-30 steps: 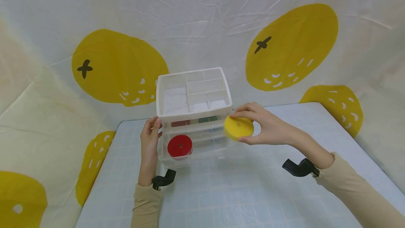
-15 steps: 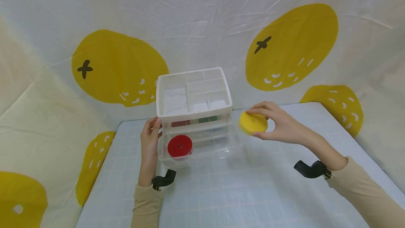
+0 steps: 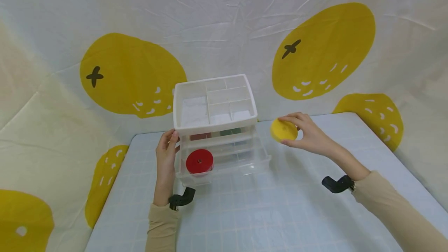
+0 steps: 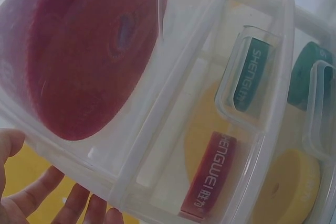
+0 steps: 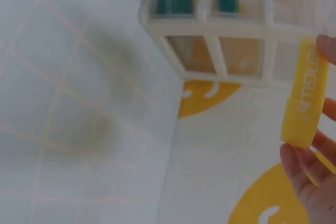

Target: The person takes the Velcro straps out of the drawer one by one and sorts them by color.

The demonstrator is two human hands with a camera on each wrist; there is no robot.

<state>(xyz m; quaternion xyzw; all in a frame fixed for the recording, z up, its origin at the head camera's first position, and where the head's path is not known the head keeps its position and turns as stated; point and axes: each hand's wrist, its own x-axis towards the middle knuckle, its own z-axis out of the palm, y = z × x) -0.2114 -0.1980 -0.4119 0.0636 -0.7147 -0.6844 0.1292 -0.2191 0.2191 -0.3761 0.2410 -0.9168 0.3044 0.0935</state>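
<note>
A white plastic drawer organizer (image 3: 214, 128) with a divided top tray stands on the table. Its clear bottom drawer (image 3: 224, 175) is pulled out, and a red roll of tape (image 3: 199, 161) sits in the drawer's left part. My left hand (image 3: 166, 153) rests against the organizer's left side; in the left wrist view its fingertips (image 4: 79, 195) lie along the clear wall. Right of the organizer, above the table, my right hand (image 3: 309, 135) holds a yellow roll of tape (image 3: 284, 130) by its rim between thumb and fingers. Printed lettering shows on that roll in the right wrist view.
Behind the upper drawer fronts, the left wrist view shows green (image 4: 253, 74), red (image 4: 210, 177) and yellow (image 4: 289, 190) rolls. A light blue checked cloth (image 3: 245, 221) covers the table. A white curtain with yellow fruit shapes (image 3: 323, 51) hangs behind it.
My right hand has moved rightward and slightly up with the yellow roll, away from the open drawer. The left hand and the organizer stay in place.
</note>
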